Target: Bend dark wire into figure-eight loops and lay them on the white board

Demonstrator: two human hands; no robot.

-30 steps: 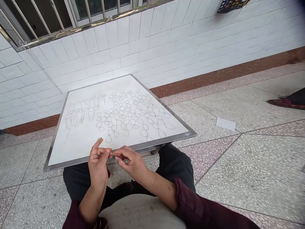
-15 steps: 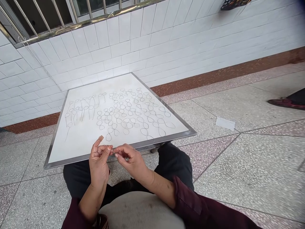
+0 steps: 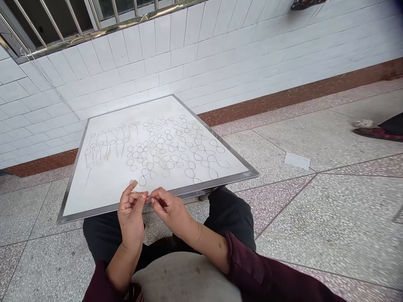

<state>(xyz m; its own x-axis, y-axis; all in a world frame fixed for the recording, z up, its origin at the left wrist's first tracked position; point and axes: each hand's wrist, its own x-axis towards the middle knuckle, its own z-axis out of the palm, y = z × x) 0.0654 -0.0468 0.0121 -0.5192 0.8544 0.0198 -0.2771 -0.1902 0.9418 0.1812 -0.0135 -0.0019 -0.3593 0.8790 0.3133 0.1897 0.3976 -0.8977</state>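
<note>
My left hand pinches a thin wire between thumb and forefinger, just over the near edge of a white board. My right hand is close beside it, thumb and forefinger pressed together on the wire's other part near the left fingertips. Most of the wire is hidden by the fingers. On the board lie several wire pieces bent into figure-eight loops, in the middle and right. At the left are several wires with one round loop and straight tails.
The metal-edged board stands above my knees, against a white tiled wall. Window bars are at the upper left. A white paper-like piece lies on the speckled floor, and another person's shoe shows at the right.
The wire loop by my left fingers shows less plainly now. My right hand has shifted very slightly left and up. A whitish thing now shows behind the other person's shoe.
</note>
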